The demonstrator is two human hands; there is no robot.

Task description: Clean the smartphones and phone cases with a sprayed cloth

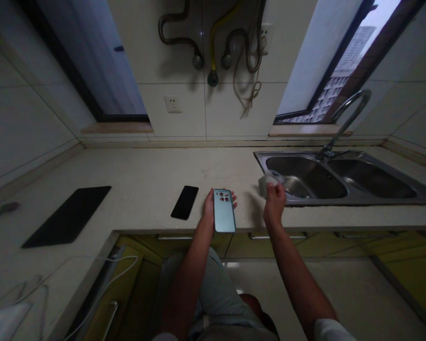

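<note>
My left hand (208, 204) is wrapped round a light blue smartphone (225, 215), thumb on one side and fingertips on the other. The phone's back faces up, with a cluster of camera lenses at the far end. Over the counter by the sink's near left corner, my right hand (275, 204) pinches a pale, whitish piece (263, 185) that looks like a folded tissue or cloth; its exact kind is unclear. A black smartphone (185, 202) lies on the counter just left of my left hand, dark and flat.
The pale counter (145, 170) runs along the wall. A double-bowl steel sink (353, 201) with a curved tap (355, 102) is at right. On the left lie a black flat mat (69, 215) and a white cable (120, 279) hanging over the edge. Drawer handles (279, 235) line the front.
</note>
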